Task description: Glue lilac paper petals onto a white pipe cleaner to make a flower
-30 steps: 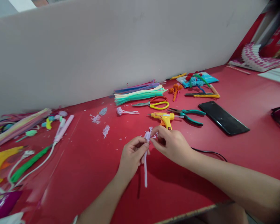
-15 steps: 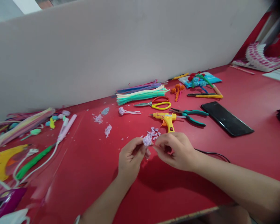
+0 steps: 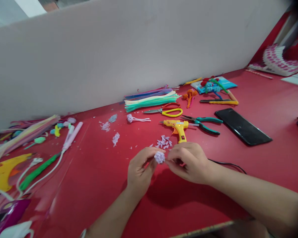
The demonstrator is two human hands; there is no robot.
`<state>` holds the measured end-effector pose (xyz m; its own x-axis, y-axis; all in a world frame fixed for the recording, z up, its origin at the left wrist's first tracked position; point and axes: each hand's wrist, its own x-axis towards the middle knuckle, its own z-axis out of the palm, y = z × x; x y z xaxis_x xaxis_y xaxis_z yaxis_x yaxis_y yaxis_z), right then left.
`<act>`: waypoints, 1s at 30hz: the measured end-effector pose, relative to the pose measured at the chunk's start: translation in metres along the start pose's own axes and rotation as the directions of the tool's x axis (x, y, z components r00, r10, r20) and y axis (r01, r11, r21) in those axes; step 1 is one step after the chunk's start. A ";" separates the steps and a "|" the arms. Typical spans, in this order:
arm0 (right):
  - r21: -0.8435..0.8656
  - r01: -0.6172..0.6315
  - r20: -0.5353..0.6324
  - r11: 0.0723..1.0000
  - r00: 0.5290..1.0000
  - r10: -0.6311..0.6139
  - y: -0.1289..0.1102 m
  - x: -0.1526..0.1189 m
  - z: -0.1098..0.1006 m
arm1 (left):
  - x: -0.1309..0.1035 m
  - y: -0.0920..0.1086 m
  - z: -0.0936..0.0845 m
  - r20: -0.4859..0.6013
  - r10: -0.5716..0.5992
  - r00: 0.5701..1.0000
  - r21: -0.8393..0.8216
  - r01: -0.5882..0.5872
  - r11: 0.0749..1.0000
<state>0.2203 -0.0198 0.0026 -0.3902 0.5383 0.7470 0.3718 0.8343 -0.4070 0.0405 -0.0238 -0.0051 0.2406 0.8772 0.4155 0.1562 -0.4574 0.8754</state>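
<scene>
My left hand [image 3: 141, 168] is closed on a small lilac pipe-cleaner flower [image 3: 159, 157], its knobbly round head facing up between my hands. My right hand [image 3: 188, 162] pinches at the flower's right edge; whether a small piece sits between those fingertips is too small to tell. Just beyond lie several short lilac cut pieces [image 3: 164, 142]. A yellow glue gun [image 3: 177, 127] rests past my right hand, its handle close to the knuckles. Farther back lies another lilac flower with stems [image 3: 136, 118].
Scissors [image 3: 172, 110], teal-handled pliers [image 3: 205, 124] and a black phone [image 3: 243, 127] lie at the back and right. Pipe-cleaner bundles [image 3: 151, 100] line the wall. At left are a second yellow glue gun [image 3: 8, 167], a pink curling-iron-like tool [image 3: 73, 135] and cords. Lilac fluff [image 3: 116, 139] dots the red table.
The flower head has moved slightly down and tipped, so more of its top faces me. My right fingertips have come in against its edge.
</scene>
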 end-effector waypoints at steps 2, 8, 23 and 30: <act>0.003 0.003 0.002 1.000 1.000 -0.003 0.000 0.000 0.000 | 0.000 0.001 0.001 0.012 -0.006 1.000 -0.022 0.007 1.000; -0.005 -0.016 0.013 1.000 1.000 0.016 0.000 -0.001 0.000 | 0.000 0.001 0.001 0.047 0.016 0.999 -0.042 -0.014 0.999; -0.004 -0.022 0.033 1.000 0.999 0.022 0.000 0.002 -0.001 | 0.000 0.000 0.000 0.035 0.078 0.996 0.043 -0.079 0.996; -0.010 -0.025 0.038 1.000 0.999 0.026 0.000 0.001 -0.001 | 0.001 0.001 0.000 0.045 0.090 0.995 0.084 -0.094 0.992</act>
<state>0.2205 -0.0195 0.0041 -0.4123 0.5638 0.7157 0.3899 0.8192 -0.4206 0.0413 -0.0233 -0.0039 0.2967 0.8248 0.4814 0.2124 -0.5484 0.8088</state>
